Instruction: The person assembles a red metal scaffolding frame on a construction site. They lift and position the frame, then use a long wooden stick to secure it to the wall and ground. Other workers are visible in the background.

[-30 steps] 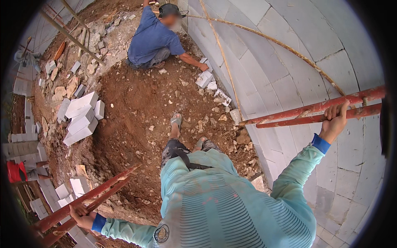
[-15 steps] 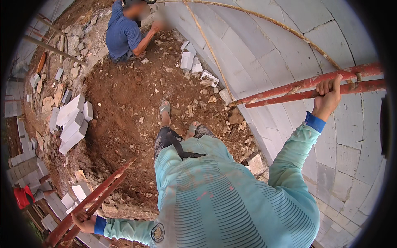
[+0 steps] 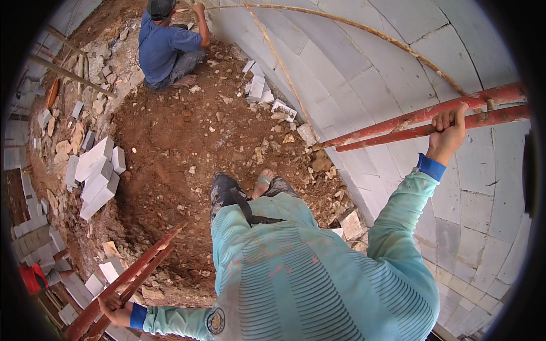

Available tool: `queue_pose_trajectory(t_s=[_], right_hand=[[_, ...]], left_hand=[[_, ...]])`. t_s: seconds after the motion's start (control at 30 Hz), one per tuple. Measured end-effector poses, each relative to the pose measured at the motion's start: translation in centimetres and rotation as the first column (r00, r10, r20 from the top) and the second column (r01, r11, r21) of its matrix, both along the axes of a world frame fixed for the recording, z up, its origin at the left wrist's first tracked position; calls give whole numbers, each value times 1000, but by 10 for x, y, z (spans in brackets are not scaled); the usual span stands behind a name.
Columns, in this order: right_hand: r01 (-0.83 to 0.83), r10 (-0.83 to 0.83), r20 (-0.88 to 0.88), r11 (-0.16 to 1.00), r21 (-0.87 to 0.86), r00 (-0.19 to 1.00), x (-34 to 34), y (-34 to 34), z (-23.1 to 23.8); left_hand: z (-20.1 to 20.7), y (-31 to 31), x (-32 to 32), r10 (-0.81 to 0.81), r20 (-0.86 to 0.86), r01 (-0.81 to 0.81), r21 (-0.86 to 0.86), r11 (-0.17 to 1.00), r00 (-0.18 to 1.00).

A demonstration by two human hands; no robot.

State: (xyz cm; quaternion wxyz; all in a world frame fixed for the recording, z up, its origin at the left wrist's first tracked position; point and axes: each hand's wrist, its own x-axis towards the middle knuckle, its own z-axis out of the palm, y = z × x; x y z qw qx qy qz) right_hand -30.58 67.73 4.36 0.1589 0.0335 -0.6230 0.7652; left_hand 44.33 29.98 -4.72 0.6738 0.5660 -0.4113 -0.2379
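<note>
Two red bars [image 3: 424,115] per side, L hand [image 3: 115,310] & R hand [image 3: 449,133] each gripping ≥1, outer ends cut off.

The uneven reddish-brown dirt ground [image 3: 156,136] bears scattered stones [image 3: 321,163], 1 loose heap of pale blocks [image 3: 98,177] at left (some lie tilted), and white block pieces [image 3: 257,87] beside the wall [image 3: 364,91].

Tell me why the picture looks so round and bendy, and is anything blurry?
Head view: the wide fisheye lens leaves dark corners and curves the grey block wall; head view: light is soft, without hard shadows; head view: the right hand and left hand look fairly clear, while the red object near the left rim looks softer, hard to make out.
</note>
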Motion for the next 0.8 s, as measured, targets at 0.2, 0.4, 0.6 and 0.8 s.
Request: queue_pose_trajectory(t_s=[0.2,0.4,0.6,0.8], right_hand=[[-26,26,-45,1000,15,999,30,-13,11],[-41,42,-38,999,32,998,39,-31,0],[-21,21,-4,1000,-7,1000,35,-35,-8],[9,-9,2,1000,2,1000,23,-8,-22]], left_hand=[[20,-7,12,-34,-17,34,3,999,999],[7,-7,18,-83,-19,82,-23,996,996],[16,-9,-10,-84,-9,84,41,996,996],[-30,-35,12,-84,-20,85,64,994,996]])
